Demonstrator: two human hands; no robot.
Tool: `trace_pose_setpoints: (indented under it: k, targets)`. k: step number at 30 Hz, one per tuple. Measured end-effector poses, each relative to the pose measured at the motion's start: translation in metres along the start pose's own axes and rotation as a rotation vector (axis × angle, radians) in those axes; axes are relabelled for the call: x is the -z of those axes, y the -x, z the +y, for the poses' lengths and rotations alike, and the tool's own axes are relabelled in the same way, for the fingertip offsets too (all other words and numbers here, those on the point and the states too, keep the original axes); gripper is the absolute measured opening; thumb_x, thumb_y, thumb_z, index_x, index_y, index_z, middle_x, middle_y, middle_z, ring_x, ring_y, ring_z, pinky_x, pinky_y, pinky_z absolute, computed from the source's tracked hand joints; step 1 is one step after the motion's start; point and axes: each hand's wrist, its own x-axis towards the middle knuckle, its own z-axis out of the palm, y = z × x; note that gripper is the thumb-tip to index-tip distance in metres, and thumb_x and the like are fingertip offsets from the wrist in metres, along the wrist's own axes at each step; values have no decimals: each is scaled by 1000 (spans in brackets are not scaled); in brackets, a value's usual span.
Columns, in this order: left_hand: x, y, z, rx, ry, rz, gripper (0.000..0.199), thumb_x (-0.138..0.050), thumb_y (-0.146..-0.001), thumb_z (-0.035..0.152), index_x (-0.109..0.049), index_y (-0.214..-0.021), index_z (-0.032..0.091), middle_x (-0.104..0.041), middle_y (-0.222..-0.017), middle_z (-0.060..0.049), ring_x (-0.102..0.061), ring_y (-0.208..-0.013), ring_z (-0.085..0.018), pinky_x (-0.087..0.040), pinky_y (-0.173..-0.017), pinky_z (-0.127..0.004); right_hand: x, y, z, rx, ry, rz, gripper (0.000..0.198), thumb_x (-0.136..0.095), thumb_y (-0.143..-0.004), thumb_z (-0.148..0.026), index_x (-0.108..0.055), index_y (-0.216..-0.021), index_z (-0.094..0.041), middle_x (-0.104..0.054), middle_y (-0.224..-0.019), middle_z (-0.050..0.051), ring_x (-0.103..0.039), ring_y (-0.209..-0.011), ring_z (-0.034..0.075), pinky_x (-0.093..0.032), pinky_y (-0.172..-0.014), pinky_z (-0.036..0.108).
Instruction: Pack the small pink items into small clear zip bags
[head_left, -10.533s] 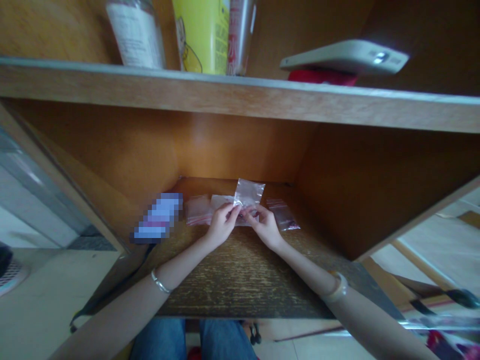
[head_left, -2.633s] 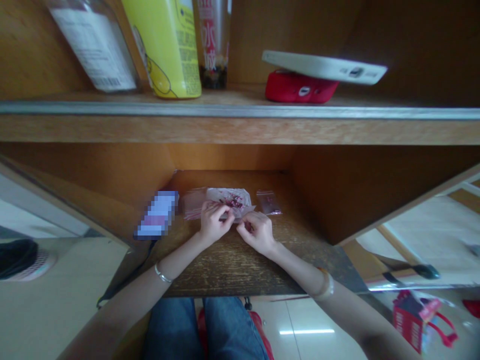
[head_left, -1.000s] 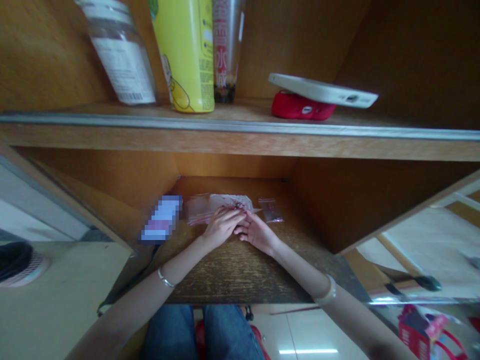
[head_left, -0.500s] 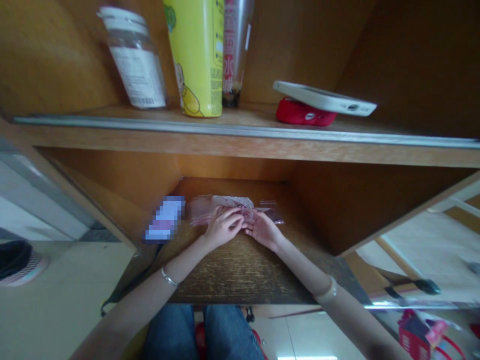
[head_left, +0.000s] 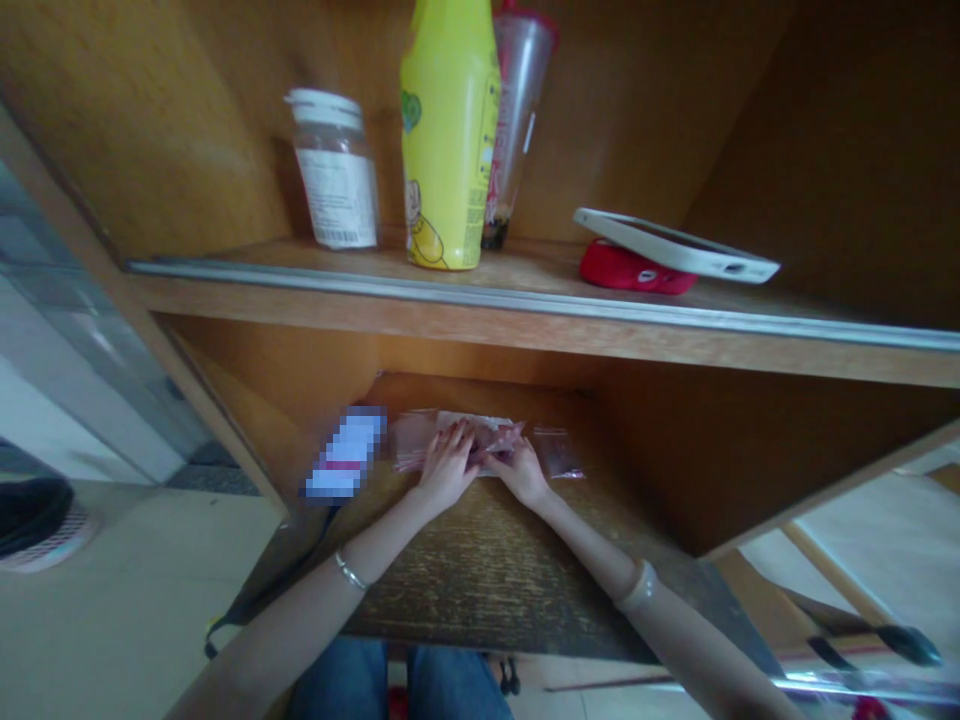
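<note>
On the brown wooden desktop, my left hand (head_left: pixel 448 466) is closed at the edge of a small clear plastic bag (head_left: pixel 504 437), its fingers bent over the plastic. My right hand (head_left: pixel 526 478) grips the bag's other side, thumb and fingers pressed together. The thumbs come close to each other; what lies between them is too small to make out. Under and behind the hands is a white sheet with reddish marks (head_left: pixel 472 418). More clear zip bags (head_left: pixel 412 440) lie left of my left hand. A separate zip bag (head_left: pixel 557 453) lies flat beyond my right hand.
A phone with a blurred screen (head_left: pixel 346 455) leans at the left, its dark strap running forward. The shelf edge (head_left: pixel 480 305) crosses above my hands. On it stand a white-capped jar (head_left: pixel 337 195), a yellow bottle (head_left: pixel 450 150), a clear cup (head_left: pixel 517 120) and a white device (head_left: pixel 675 245) on a red case (head_left: pixel 634 270).
The view has tilted up and shifted left. My left fingers have spread forward over the bag, and my right hand has turned from palm up to a grip on its side.
</note>
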Motion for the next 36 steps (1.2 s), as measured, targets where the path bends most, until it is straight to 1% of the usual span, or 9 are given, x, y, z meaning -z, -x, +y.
trace_pose_setpoints:
  k: [3,5,10,14,19,22,25,29,36]
  targets:
    - [-1,0,0,30,-3,-48,48,-55,-84,33,-46,-128,14,-41,-143,-16,-40,-130,-31,-31,-105,-49,1,0,1,17,52,-38,23,-66,-74,-38,-65,-87,-20,-67,-91,7,-60,-89,24,-46,-83,40]
    - [1,-1,4,21,18,-41,45,-55,-84,30,-49,-126,16,-44,-141,-15,-42,-128,-30,-31,-105,-50,4,0,1,50,67,-77,20,-64,-76,-36,-66,-89,-20,-68,-90,6,-60,-88,23,-45,-85,39]
    - [11,-3,11,-63,130,33,45,-56,-81,22,-47,-125,22,-51,-135,-11,-47,-124,-27,-32,-101,-49,7,0,-1,137,163,-60,16,-64,-77,-35,-66,-84,-21,-67,-91,6,-59,-94,24,-41,-89,42]
    - [17,1,15,-132,221,140,54,-61,-74,24,-43,-124,19,-55,-129,-12,-50,-119,-27,-31,-100,-49,7,2,-1,126,211,-32,19,-64,-75,-34,-65,-88,-19,-65,-96,8,-56,-98,26,-40,-89,43]
    - [22,5,19,-215,342,191,19,-58,-76,24,-53,-94,19,-58,-124,-10,-51,-117,-25,-35,-99,-46,7,3,0,94,298,3,26,-64,-75,-37,-63,-93,-19,-63,-95,10,-54,-97,28,-42,-85,43]
    - [24,6,20,-303,384,177,11,-59,-77,26,-58,-86,20,-54,-129,-9,-50,-119,-24,-37,-99,-44,5,4,1,83,353,-4,32,-67,-73,-36,-61,-99,-17,-62,-99,11,-53,-99,29,-42,-84,42]
    - [23,6,19,-354,378,170,24,-58,-80,28,-62,-103,21,-50,-135,-10,-49,-121,-25,-37,-101,-46,5,4,1,83,382,-34,35,-67,-73,-34,-60,-102,-16,-61,-102,12,-52,-99,29,-42,-85,42]
    - [21,5,19,-348,380,212,49,-56,-82,28,-47,-130,20,-53,-133,-11,-49,-122,-24,-39,-100,-46,6,3,-2,58,379,-61,33,-65,-75,-33,-58,-102,-16,-61,-103,12,-52,-99,28,-41,-86,42]
    - [21,4,19,-339,393,258,55,-56,-82,26,-41,-135,18,-54,-131,-12,-50,-121,-25,-43,-100,-45,8,4,-8,-8,369,-80,39,-65,-75,-34,-57,-109,-16,-61,-110,12,-53,-100,28,-42,-84,40]
